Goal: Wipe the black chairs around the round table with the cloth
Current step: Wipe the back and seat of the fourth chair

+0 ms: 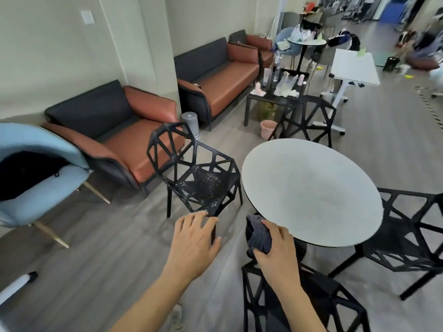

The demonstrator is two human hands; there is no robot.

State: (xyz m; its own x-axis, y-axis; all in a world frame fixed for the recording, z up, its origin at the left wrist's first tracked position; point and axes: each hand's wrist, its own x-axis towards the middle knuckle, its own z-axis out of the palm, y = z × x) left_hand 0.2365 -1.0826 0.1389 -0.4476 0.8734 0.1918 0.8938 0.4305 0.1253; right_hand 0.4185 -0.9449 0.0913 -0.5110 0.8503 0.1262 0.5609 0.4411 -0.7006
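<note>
A round white table (311, 188) stands in the middle with several black lattice chairs around it. The left chair (199, 178) has white specks on its seat. Others stand at the far side (309, 118), at the right (407, 236) and just below me (299, 295). My right hand (275, 248) grips a crumpled dark grey cloth (257, 236) near the table's front edge. My left hand (194, 238) is held out with relaxed fingers, its fingertips at the front corner of the left chair's seat.
A brown and black armchair (112, 140) and a sofa (223, 75) line the left wall. A light blue chair (36, 178) stands at far left. A dark side table (271, 97) with bottles, a pink bucket (268, 128) and a white desk (352, 68) sit beyond the round table.
</note>
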